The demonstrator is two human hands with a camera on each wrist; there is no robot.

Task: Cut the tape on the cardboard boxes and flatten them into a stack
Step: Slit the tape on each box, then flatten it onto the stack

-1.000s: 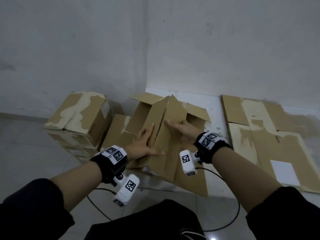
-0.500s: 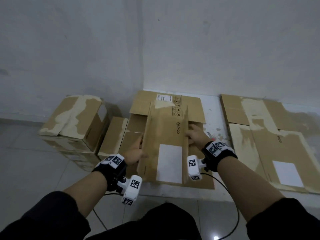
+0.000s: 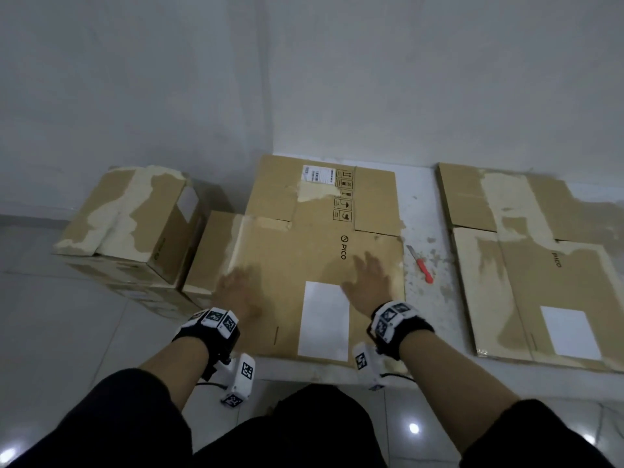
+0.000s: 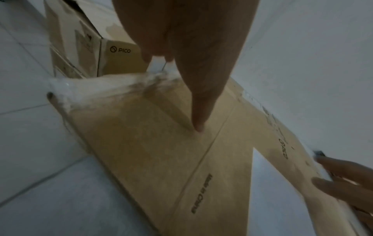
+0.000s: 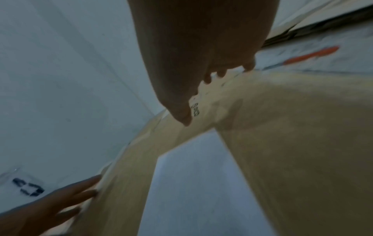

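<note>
A flattened brown PICO cardboard box [image 3: 304,244] with a white label lies on the floor in front of me. My left hand [image 3: 238,287] rests flat on its left part with fingers spread. My right hand [image 3: 369,282] presses flat on its right part, just right of the label. In the left wrist view the left hand [image 4: 193,89] reaches down to the cardboard [image 4: 153,143]. In the right wrist view the right hand [image 5: 201,76] lies over the cardboard [image 5: 282,143]. A red-handled knife [image 3: 420,264] lies on the floor right of the box, held by neither hand.
Unflattened boxes [image 3: 131,217] are stacked at the left against the wall. Another flattened cardboard [image 3: 533,265] lies at the right. Torn paper scraps [image 3: 435,251] litter the floor around the knife. White walls meet in a corner just behind the boxes.
The box stood half collapsed between my hands; now it lies flat on the floor. Both hands have moved from its sides onto its top face.
</note>
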